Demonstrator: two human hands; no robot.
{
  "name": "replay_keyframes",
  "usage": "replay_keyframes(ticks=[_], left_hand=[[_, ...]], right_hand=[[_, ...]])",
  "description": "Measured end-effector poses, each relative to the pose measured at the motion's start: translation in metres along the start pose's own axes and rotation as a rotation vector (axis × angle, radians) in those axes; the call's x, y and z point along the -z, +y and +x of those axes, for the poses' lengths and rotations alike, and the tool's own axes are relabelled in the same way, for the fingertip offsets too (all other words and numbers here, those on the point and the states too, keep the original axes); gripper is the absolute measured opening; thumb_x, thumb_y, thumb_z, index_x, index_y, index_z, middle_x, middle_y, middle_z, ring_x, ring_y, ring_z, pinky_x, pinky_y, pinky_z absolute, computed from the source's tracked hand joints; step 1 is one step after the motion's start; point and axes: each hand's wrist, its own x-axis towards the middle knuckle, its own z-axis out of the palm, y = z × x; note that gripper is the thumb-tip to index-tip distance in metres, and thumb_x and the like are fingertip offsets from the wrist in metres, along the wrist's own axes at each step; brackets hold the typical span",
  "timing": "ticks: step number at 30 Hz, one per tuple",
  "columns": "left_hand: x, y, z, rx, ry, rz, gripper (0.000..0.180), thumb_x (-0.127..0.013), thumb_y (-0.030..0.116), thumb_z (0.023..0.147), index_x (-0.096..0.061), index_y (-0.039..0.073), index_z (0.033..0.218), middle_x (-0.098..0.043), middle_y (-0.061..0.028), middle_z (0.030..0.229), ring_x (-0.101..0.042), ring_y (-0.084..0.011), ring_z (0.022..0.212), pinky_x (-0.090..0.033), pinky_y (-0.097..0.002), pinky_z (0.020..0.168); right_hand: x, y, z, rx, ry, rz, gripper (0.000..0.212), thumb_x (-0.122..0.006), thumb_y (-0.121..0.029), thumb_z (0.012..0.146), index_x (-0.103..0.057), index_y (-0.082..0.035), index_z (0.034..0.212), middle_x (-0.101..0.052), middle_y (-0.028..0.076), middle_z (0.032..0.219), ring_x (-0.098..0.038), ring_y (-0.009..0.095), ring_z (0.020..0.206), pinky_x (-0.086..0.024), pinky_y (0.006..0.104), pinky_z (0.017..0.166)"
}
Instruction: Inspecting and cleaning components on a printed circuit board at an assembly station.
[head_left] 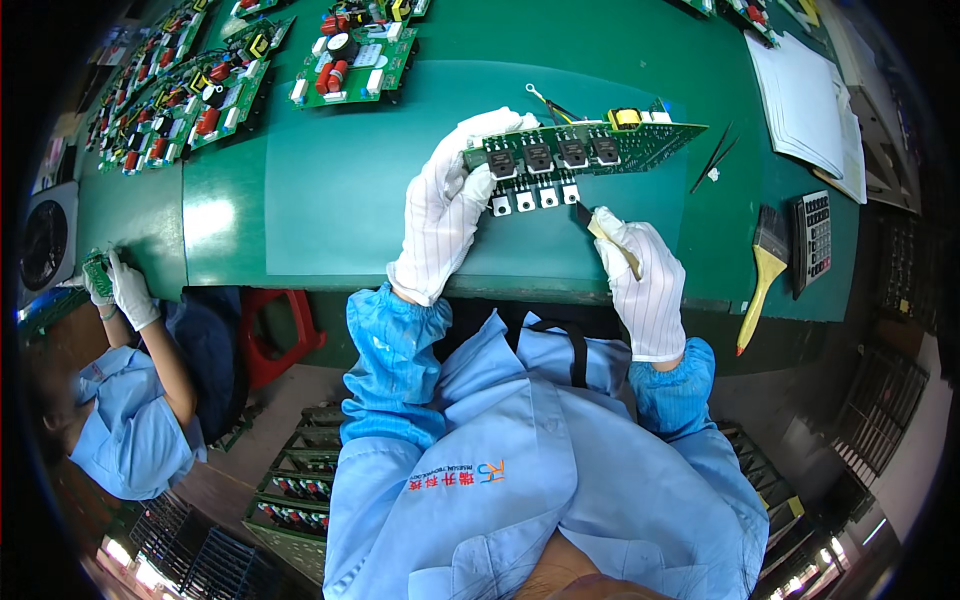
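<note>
My left hand [450, 200], in a white striped glove, is closed on the left end of a green circuit board [650, 147], thumb on the near side. The board is held tilted above the mat. Several black transistors [538, 157] line its near face, and below them hangs a row of parts with pale metal tabs [526, 201]. A ring-ended wire [545, 100] sticks out behind it. My gloved right hand [648, 285] is closed on a small tool [603, 228] with a pale yellow handle and a dark tip. That tip is close to the rightmost tab; whether they touch, I cannot tell.
More populated boards [350, 60] stand at the back left. Black tweezers [713, 160], a yellow-handled brush [765, 265], a calculator [812, 240] and papers [795, 100] lie to the right. A co-worker's gloved hands [130, 290] hold a small board at the far left, near a fan [48, 240].
</note>
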Motion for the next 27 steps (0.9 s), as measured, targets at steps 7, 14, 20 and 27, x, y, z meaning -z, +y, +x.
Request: replay_keyframes(ticks=[7,14,20,27], left_hand=[[-0.002,0.0,-0.003,0.026,0.048,-0.036,0.048,-0.06,0.007,0.092,-0.044,-0.003,0.136,-0.056,-0.017,0.131,-0.053,-0.0221,0.122,-0.037,-0.0346,0.107],[0.004,0.001,-0.003,0.029,-0.051,-0.075,0.042,-0.052,0.005,0.096,-0.043,-0.005,0.136,-0.054,-0.0156,0.133,-0.051,-0.0219,0.124,-0.038,-0.0341,0.107],[0.007,0.011,-0.003,0.083,-0.058,-0.085,0.044,-0.05,0.012,0.094,-0.046,-0.007,0.134,-0.054,-0.017,0.134,-0.052,-0.0235,0.123,-0.037,-0.0345,0.107],[0.01,0.013,-0.001,0.097,-0.074,-0.062,0.049,-0.045,0.018,0.09,-0.05,-0.009,0.131,-0.056,-0.0175,0.132,-0.052,-0.0234,0.123,-0.038,-0.0338,0.106]], right_hand=[[0.001,0.001,0.002,0.004,-0.015,-0.009,0.02,-0.07,-0.007,0.082,-0.067,-0.005,0.101,-0.06,0.01,0.079,-0.061,0.029,0.07,-0.05,0.0348,0.06],[-0.004,0.005,0.003,-0.062,0.055,-0.015,0.021,-0.068,-0.007,0.084,-0.066,-0.006,0.105,-0.06,0.01,0.08,-0.06,0.029,0.07,-0.05,0.0347,0.061],[-0.002,0.005,0.003,-0.068,0.04,0.015,0.022,-0.068,-0.007,0.083,-0.066,-0.006,0.105,-0.06,0.011,0.081,-0.06,0.031,0.07,-0.05,0.0356,0.062],[0.002,-0.003,0.002,-0.091,0.016,0.009,0.022,-0.068,-0.006,0.084,-0.065,-0.005,0.105,-0.062,0.013,0.085,-0.062,0.032,0.073,-0.051,0.0362,0.064]])
